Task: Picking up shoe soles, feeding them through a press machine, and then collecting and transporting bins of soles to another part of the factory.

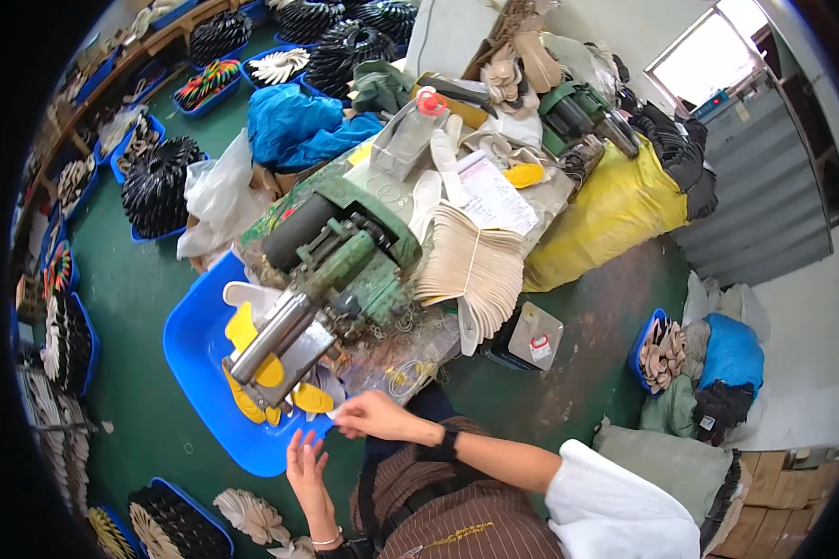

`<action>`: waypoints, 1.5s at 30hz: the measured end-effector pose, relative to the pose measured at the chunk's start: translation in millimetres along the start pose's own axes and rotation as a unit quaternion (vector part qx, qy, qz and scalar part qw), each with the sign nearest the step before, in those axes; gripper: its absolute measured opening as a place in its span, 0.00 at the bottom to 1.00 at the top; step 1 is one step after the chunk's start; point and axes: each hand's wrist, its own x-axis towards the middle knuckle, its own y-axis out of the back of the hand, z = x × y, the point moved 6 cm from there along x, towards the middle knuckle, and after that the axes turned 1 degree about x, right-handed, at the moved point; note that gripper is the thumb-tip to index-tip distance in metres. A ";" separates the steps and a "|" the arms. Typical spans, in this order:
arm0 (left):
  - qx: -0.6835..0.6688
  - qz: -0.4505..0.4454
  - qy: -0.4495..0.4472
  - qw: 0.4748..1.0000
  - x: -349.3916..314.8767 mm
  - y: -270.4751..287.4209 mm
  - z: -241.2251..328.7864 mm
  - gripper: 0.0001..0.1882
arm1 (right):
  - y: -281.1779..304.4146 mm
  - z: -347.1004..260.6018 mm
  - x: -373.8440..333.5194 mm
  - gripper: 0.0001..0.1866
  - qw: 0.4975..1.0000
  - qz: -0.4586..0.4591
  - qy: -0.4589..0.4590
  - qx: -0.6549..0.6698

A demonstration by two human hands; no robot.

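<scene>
the left hand [304, 466] is raised below the near edge of the blue tray [196, 345], palm open and fingers spread, holding nothing; its fingertips come just up to the tray's rim. the right hand [371, 415] reaches across from the right, wearing a dark band at the wrist, its fingers drawn together in a pinch at the tray's near right corner, right beside a yellow insole piece [311, 399]; whether it actually grips that piece or something thin and pale beside it cannot be told.

the tray sits against the near left corner of the worktop [410, 349], under the mouth of a green machine [354, 252] whose steel roller [272, 337] juts out over it. more yellow insole pieces [242, 328] lie in the tray around and below the roller, together with a few white ones [244, 293].

on the worktop, just right of the machine, a fanned stack of cream insoles [475, 265] spreads toward the right edge, with a sheet of paper [496, 196] lying on top of it. a clear plastic bottle with a red cap [410, 130] stands behind the machine near the far edge. a yellow sack [606, 219] leans at the worktop's right end.

on the green floor [140, 279] to the left stand blue bins of black soles [157, 186], and a white plastic bag [216, 191] is crumpled near the worktop's left side.
</scene>
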 end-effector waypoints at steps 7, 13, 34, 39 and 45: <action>0.157 -0.067 0.042 0.984 19.7 -71.6 -9.4 0.21 | 233.8 22.2 -75.4 0.10 0.949 0.284 0.024 -0.133; 0.325 -0.174 -0.055 0.928 47.7 -232.4 -15.0 0.19 | 439.8 -12.7 -85.3 0.14 0.840 0.458 0.066 -0.284; 0.624 -0.227 -0.394 0.635 161.8 -581.9 -69.0 0.23 | 563.4 61.6 21.4 0.11 0.967 0.209 0.074 -0.122; 0.594 -0.189 -0.317 0.715 183.3 -566.7 -75.8 0.24 | 550.6 27.7 18.8 0.09 0.954 0.174 0.163 -0.183; 0.640 -0.154 -0.275 0.700 198.1 -557.3 -72.8 0.26 | 570.0 -46.5 -7.0 0.05 0.914 0.278 0.229 -0.185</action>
